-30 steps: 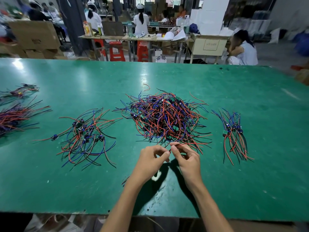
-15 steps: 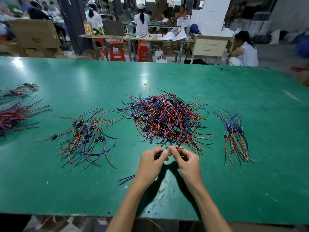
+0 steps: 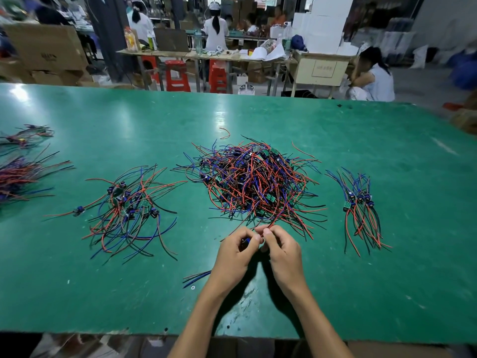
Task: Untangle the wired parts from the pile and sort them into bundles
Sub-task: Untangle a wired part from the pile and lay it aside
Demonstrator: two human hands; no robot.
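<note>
From the head cam you're looking down at a big green table (image 3: 258, 120) with wires all over it. The main tangled pile (image 3: 255, 182) of red, blue and black wires with little green boards sits in the middle, just beyond the hands. Both hands are close together at the near edge of that pile: the left hand (image 3: 236, 257) has its fingers curled round a small wired part (image 3: 247, 241) with a blue bit showing, and the right hand (image 3: 282, 251) is pinching the same part from the other side, thumbs nearly touching. Some wire ends (image 3: 196, 278) poke out on the table under the left wrist. Off to the right there's a tidy bundle (image 3: 361, 210) lying well apart from the pile, wires running the same way. To the left is a looser spread-out bunch (image 3: 129, 210), and at the far left edge more wires (image 3: 18, 177), partly cut off. Other people are working at tables in the background.
</note>
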